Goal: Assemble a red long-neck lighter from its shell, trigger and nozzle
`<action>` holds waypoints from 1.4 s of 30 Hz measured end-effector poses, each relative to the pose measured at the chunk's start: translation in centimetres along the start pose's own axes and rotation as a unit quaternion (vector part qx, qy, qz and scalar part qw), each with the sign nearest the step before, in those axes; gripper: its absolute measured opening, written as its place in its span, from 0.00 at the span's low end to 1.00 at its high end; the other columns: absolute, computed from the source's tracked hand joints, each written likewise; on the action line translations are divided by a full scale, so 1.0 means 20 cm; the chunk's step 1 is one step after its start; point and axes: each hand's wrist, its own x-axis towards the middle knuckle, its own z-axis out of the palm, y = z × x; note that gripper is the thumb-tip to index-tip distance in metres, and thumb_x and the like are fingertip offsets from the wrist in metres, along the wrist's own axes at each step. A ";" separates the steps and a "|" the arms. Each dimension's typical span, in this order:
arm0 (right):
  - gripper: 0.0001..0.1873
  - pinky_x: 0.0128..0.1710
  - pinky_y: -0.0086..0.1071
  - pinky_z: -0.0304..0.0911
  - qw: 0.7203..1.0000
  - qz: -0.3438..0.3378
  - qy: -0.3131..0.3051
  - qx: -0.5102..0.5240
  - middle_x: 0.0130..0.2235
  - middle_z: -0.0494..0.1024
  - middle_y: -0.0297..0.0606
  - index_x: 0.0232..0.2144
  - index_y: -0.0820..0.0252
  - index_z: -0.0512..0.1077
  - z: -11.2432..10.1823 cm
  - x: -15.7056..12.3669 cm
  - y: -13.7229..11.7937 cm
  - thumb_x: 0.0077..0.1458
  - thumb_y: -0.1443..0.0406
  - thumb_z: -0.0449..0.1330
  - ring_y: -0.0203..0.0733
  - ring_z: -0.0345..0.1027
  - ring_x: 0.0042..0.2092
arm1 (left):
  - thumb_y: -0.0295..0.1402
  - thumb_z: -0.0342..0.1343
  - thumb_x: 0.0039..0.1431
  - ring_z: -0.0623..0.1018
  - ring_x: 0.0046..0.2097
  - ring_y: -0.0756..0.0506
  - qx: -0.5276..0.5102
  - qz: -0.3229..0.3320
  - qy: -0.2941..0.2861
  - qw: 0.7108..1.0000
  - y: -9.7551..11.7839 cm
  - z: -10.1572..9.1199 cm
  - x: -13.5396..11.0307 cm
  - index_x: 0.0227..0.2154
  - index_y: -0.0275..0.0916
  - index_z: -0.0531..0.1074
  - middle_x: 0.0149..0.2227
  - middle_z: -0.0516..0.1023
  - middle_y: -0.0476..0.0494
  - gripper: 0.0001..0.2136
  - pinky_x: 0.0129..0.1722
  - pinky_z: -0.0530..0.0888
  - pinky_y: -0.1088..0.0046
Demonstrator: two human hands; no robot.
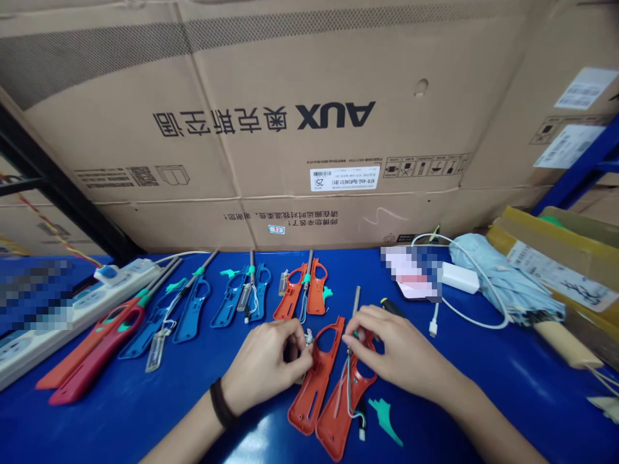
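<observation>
Left fingers [294, 330] pinching metal part [308, 336], right fingers [352, 339] pinching metal rod [356, 304], orange shells [309, 393] beneath, bench edge [232, 253] beyond

Bright, even light, apparently from overhead; no dim corners. Hard white glare on the blue tabletop [268, 438] just below the left fingers [294, 328]; a fainter sheen well right of the right fingers [355, 335]. Shadows soft and short, pooled under the fingers. Wide-angle bowing well above them: the cardboard carton [271, 77] curves, the blue shelf upright [580, 161] leans. Pixelated patches [29, 296] far left of the fingers; another [411, 274] just beyond the right fingers.
</observation>
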 end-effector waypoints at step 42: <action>0.07 0.26 0.25 0.57 0.980 0.085 -0.176 0.024 0.31 0.68 0.30 0.24 0.57 0.68 -0.08 -0.12 0.05 0.36 0.69 0.60 0.33 0.64 0.28 | 0.40 0.60 0.50 0.64 0.42 0.43 -0.015 0.180 -0.159 0.971 0.19 0.12 -0.07 0.38 0.41 0.67 0.40 0.66 0.44 0.14 0.43 0.65 0.66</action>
